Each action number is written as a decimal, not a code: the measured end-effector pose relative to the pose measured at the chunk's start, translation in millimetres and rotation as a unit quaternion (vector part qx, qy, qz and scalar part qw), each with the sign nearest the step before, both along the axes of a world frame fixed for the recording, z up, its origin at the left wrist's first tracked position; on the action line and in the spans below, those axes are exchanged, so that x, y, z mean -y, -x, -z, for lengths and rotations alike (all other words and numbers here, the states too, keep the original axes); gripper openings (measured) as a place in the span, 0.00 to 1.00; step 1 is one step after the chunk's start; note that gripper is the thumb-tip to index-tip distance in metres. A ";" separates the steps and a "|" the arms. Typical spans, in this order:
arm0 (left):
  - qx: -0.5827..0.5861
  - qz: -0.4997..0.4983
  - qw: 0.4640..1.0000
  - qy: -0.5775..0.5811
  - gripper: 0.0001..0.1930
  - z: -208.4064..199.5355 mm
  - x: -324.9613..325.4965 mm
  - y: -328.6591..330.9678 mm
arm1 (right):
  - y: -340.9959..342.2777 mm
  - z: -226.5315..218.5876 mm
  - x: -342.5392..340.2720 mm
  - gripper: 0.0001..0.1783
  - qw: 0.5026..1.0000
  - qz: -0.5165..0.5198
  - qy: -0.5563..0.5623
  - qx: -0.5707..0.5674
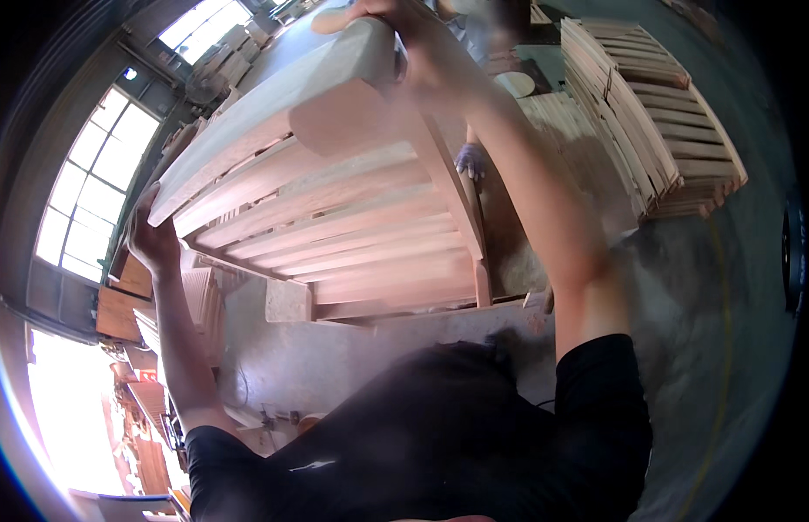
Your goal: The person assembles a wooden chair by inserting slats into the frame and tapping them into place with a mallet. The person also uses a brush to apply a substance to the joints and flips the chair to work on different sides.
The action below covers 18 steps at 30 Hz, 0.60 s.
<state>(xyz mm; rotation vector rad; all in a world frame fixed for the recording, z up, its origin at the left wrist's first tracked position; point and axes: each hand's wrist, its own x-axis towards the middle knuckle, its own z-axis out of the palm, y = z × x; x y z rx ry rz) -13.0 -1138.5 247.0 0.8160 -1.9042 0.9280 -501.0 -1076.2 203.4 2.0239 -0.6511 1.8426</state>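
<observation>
A large slatted frame of pale bare wood (pixel 352 222) fills the middle, tilted, with a broad rounded top rail (pixel 257 113) and several parallel slats below. My left hand (pixel 152 235) is closed on the left end of that rail, its fingers partly behind the wood. At the rail's far right end, my right hand (pixel 394 19) grips the wood from above, the arm stretched along the frame's right side. Part of that hand is cut off by the picture's upper edge. The frame's lower end is close to the concrete floor.
Another person's gloved hand (pixel 470 161) is at the frame's right side post. Stacked slatted wooden panels (pixel 648 113) stand at the far right. Wooden boards (pixel 196 304) are stacked at the left, near tall windows (pixel 98 183). Grey floor (pixel 674 304) extends at the right.
</observation>
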 end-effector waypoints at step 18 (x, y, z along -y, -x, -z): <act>0.210 -0.045 0.866 -0.451 0.42 -99.8 12.1 63.5 | 16.4 2.6 33.0 0.44 0.990 -0.067 0.069 -0.101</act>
